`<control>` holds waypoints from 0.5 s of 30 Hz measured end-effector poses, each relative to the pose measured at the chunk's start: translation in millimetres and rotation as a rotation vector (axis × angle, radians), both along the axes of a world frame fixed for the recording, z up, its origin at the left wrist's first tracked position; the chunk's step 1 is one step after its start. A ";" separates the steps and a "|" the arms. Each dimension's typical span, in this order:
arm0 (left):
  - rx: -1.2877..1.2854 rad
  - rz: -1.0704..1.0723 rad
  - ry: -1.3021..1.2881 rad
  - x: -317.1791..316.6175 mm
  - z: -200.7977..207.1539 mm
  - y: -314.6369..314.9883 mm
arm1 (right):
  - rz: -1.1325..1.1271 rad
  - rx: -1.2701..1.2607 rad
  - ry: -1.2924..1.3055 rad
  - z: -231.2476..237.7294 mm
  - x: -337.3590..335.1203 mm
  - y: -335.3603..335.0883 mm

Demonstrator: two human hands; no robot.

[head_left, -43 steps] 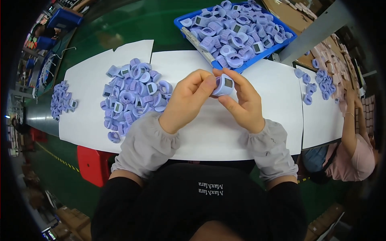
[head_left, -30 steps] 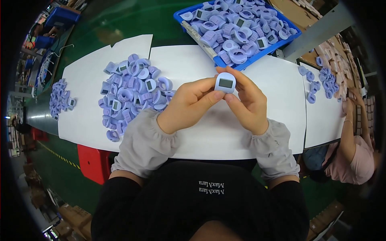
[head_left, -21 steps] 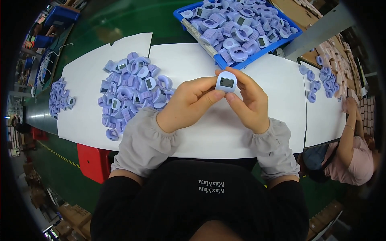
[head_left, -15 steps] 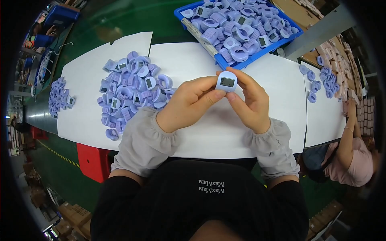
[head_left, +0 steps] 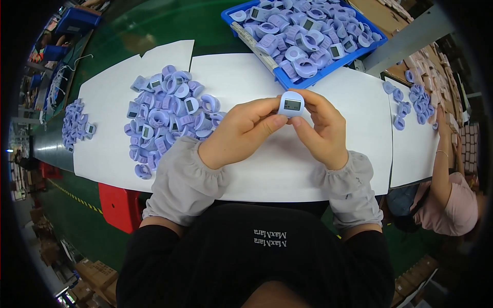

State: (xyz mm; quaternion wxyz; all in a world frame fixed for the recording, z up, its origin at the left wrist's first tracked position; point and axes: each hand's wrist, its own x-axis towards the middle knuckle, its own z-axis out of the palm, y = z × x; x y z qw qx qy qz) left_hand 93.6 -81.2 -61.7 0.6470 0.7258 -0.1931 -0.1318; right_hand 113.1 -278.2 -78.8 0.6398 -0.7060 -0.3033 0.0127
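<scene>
Between my two hands is a small lavender ring-shaped counter (head_left: pixel 291 105) with a grey display that faces up toward me. The fingers and thumb of my left hand (head_left: pixel 245 129) pinch it from the left. My right hand (head_left: pixel 322 128) grips its right side, the thumb under its lower edge. Both hands are held above the white sheet on the table (head_left: pixel 272 174). To the left of my left hand lies a loose heap of similar lavender counters (head_left: pixel 164 115), some with their displays showing.
Beyond my hands a blue tray (head_left: pixel 317 79) is piled with more counters. Smaller groups of counters lie at the far left (head_left: pixel 76 123) and right (head_left: pixel 421 105). A grey post (head_left: pixel 405 41) rises at the back right. On the right a co-worker's arm (head_left: pixel 442 159) reaches over the table.
The counter has shifted very slightly to the right in my fingers, and its display now shows squarely. The co-worker's arm at the right has reached farther forward.
</scene>
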 end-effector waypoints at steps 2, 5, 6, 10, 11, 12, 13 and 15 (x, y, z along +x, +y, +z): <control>-0.119 -0.022 0.044 0.4 -0.2 -1.5 | -0.007 0.022 0.028 -1.1 -0.5 1.7; -0.113 -0.041 0.019 -0.2 1.0 -1.2 | -0.079 0.128 0.075 -1.7 -2.1 6.8; -0.113 -0.042 0.019 1.4 0.2 -0.8 | -0.092 0.122 0.051 -2.8 -1.1 7.7; -0.144 -0.041 0.053 3.5 -4.2 -1.1 | -0.113 -0.053 -0.057 -5.3 -1.2 7.9; -0.203 -0.040 0.085 3.0 -4.8 -1.9 | -0.113 -0.052 -0.057 -4.6 -1.9 7.9; -0.203 -0.041 0.085 2.4 -5.1 -3.3 | -0.115 -0.042 -0.031 -4.0 -2.6 7.6; -0.193 -0.019 0.050 1.5 -5.1 -4.8 | -0.117 -0.032 -0.005 -3.5 -3.1 7.4; -0.182 0.003 0.014 0.2 -4.8 -6.5 | -0.112 -0.032 -0.011 -3.4 -3.6 6.6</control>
